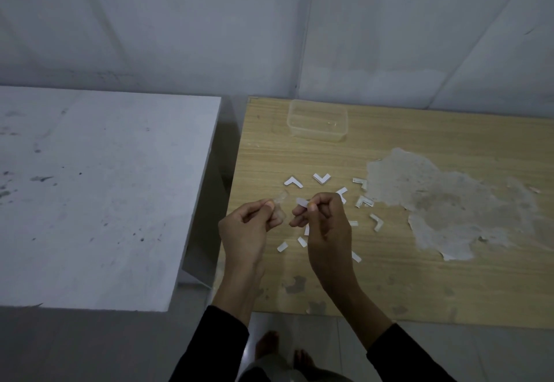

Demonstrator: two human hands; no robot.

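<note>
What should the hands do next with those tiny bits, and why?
Probably bring the clear piece, pinched by the left hand, up to the white piece pinched by the right hand: they are held apart, tips facing, above the wooden table.

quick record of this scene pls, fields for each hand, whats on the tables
left hand: pinches a small clear piece
right hand: pinches a small white strip
loose parts: white L-shaped pieces scattered on the wooden table, around and under the hands
container: clear plastic tub near the table's far edge, lid off
surface: peeled patch on the right side
beside: white table on the left, apart from the wooden one
</note>
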